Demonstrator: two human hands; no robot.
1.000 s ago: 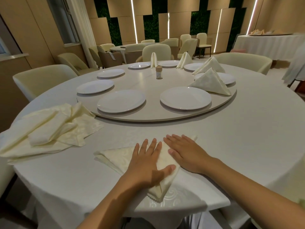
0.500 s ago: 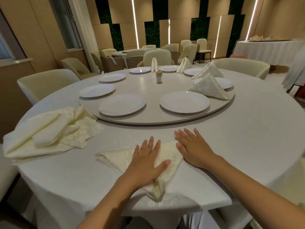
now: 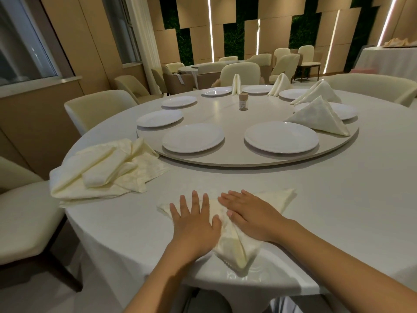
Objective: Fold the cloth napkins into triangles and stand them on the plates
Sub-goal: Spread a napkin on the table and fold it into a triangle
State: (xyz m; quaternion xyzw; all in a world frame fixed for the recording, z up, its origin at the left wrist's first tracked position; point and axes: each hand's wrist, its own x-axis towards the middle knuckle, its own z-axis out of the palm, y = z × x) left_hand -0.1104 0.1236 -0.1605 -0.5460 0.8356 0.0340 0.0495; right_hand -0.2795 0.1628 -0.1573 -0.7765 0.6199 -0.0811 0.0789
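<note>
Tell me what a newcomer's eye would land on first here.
First, the two hands, left hand and right hand, pressed flat on a cream napkin at the table's near edge. Next, the heap of loose napkins to the left. Then the folded napkin standing on a plate at the turntable's right.

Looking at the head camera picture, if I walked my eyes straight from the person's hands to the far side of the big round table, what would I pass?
Flat napkin under both hands → bare tablecloth → near edge of the turntable → two empty plates → small wood-capped shaker → far plates → standing folded napkin.
</note>
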